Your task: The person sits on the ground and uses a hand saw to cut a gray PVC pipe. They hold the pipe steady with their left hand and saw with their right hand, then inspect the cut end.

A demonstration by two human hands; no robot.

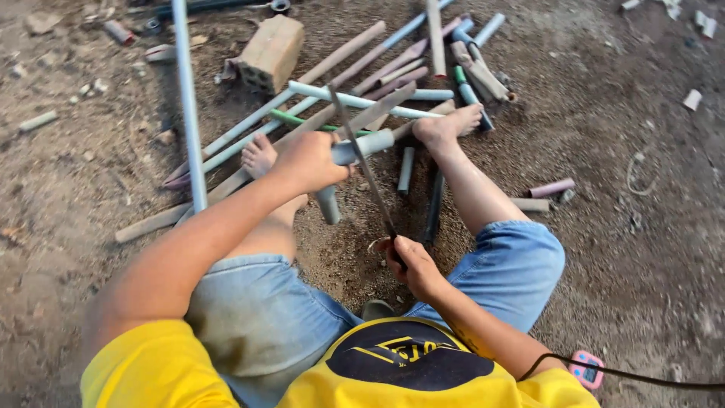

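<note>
I sit on bare dirt with my legs spread, in blue shorts and a yellow shirt. My left hand (310, 160) grips a short grey pipe piece (365, 145) with an elbow end hanging down, held above the ground between my feet. My right hand (411, 263) is closed on the near end of a thin dark saw blade (362, 162), which slants up and away across the grey pipe, touching it just right of my left hand. My right foot (447, 125) rests on the pile of pipes; my left foot (259, 155) lies beside it.
Several long pale blue, pink, green and tan pipes (355, 98) lie crossed ahead of my feet. A hollow clay brick (270, 53) sits behind them. A long grey pipe (187, 106) runs at the left. Short pipe offcuts (551, 187) are scattered on the dirt at right.
</note>
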